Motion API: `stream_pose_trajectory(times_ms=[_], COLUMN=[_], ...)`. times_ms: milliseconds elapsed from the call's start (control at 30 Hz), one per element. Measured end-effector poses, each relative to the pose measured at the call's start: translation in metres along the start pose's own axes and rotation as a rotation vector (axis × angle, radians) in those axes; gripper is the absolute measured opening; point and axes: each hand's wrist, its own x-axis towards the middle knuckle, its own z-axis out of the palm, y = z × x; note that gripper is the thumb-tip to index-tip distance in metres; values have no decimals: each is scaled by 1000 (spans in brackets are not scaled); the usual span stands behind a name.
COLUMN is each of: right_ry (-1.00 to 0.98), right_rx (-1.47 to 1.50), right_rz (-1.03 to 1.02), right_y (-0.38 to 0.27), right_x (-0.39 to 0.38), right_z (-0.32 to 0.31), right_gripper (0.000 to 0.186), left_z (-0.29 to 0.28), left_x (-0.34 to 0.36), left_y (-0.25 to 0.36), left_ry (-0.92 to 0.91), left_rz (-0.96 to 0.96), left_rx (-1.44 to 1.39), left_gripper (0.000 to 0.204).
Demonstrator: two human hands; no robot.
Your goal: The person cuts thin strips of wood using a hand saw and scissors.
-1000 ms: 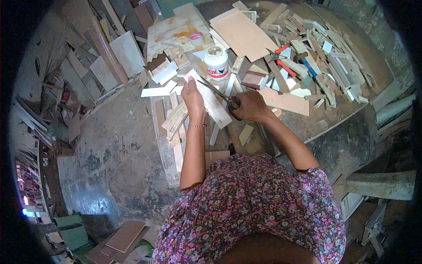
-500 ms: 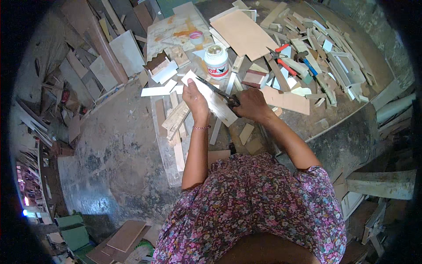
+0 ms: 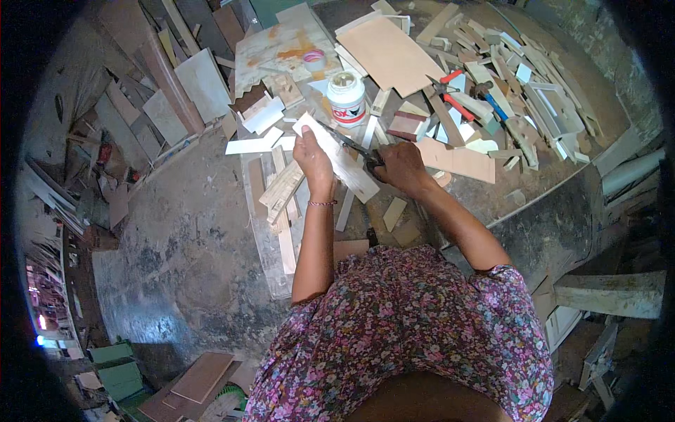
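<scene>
My left hand (image 3: 314, 163) is closed on a pale, flat strip (image 3: 346, 170), with the thumb lying on its face near the upper end. The strip slants from upper left to lower right; whether it is wood or stiff sheet I cannot tell. My right hand (image 3: 403, 167) grips dark-handled scissors (image 3: 356, 147) by the handles. Their blades point up and left along the strip's right-hand edge, and the tips reach close to the left hand. A white jar (image 3: 346, 105) with a red and black label stands just beyond the blades.
Wood offcuts (image 3: 281, 190) lie beneath my hands. At the right are red-handled pliers (image 3: 453, 95), a blue-handled hammer (image 3: 492, 98) and a heap of scraps (image 3: 520, 63). Behind the jar are a tape roll (image 3: 314, 60) and a tan board (image 3: 387, 53). Boards lean at the left.
The scissors have drawn back slightly down and to the right along the strip's edge. The left hand and strip have hardly shifted.
</scene>
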Motion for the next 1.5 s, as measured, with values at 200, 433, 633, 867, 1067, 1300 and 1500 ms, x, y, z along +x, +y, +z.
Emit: stream_pose_trajectory(times_ms=[200,433,633,867,1067,1300,1500], right_ry=[-51,7,-5,29,26,57,75], right_rx=[117,100,38,81,165,143,110], right_rz=[73,80,-3,-20,51,36,14], right_y=[10,3,8,18,10,18,19], right_x=[2,0,3,7,10,14,13], right_z=[-2,-9,-4,11,-2,1,-5], right_gripper=[33,31,33,35,39,37,30], left_z=[4,6,11,9,8,11,0], left_x=[-4,-7,-8,-9,-12,-18,-8], left_y=[3,3,-8,-3,0,8,-6], left_ry=[-34,-64,-60,-78,-121,-235,-330], left_rz=[-69,-78,-109,-156,-97,-123,-189], left_rx=[-76,-33,-167,-153,-95,-107,-142], left_gripper=[27,27,28,27,26,25,26])
